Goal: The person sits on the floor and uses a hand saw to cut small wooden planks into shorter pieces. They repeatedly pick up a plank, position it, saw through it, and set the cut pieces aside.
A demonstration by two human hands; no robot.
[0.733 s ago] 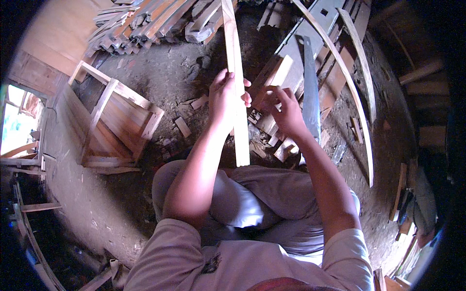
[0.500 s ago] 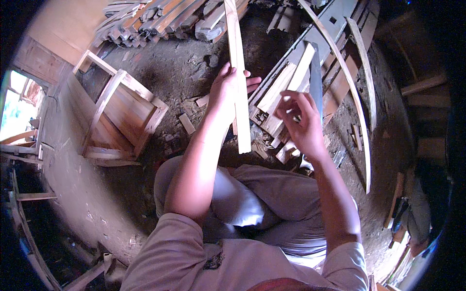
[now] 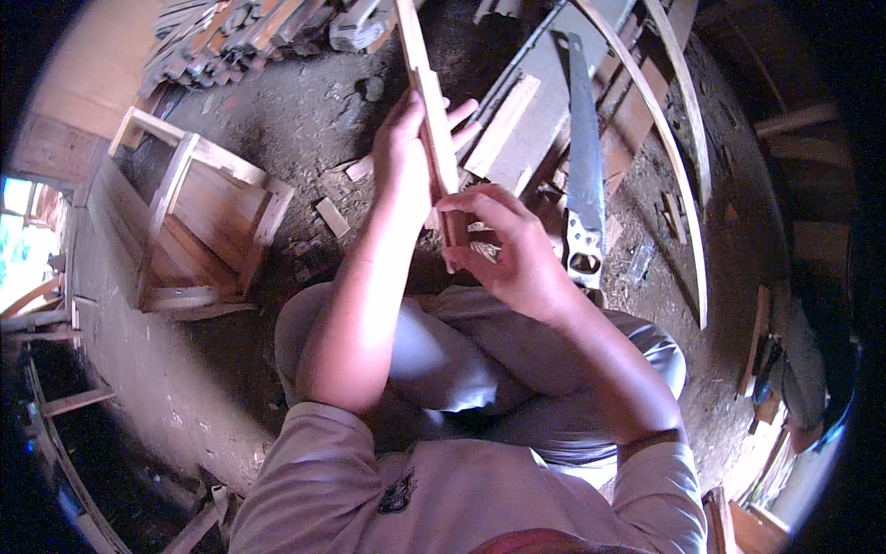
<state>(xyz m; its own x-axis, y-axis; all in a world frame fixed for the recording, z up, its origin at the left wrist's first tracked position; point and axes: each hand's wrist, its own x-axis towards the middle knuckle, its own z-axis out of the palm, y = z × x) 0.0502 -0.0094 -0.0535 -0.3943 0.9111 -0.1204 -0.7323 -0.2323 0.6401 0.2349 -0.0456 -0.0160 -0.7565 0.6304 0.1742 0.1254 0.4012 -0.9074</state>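
My left hand point(image 3: 401, 138) is wrapped around a long pale wooden strip point(image 3: 426, 88), its thumb on the near side and fingers stretching out beyond the far side. The strip slants up past the top edge of the view. At its lower end my right hand point(image 3: 517, 245) pinches between thumb and fingers, where a darker brown wooden face point(image 3: 452, 231) shows. A stepped edge partway up suggests two pieces lying together, though I cannot tell for sure. To the right of my hands lies a handsaw point(image 3: 585, 138), handle toward me.
Beyond my hands a grey board point(image 3: 540, 92) carries a short pale wood piece point(image 3: 504, 125). A wooden frame point(image 3: 208, 217) stands at left. Stacked timber point(image 3: 240, 42) lies at the far left. Curved strips point(image 3: 664, 129) lie on the right. Small offcuts point(image 3: 332, 217) litter the dirt floor.
My right hand has come left from over the saw and closed on the strip's lower end. The pale strip beside the saw blade no longer shows there. The view has shifted slightly.
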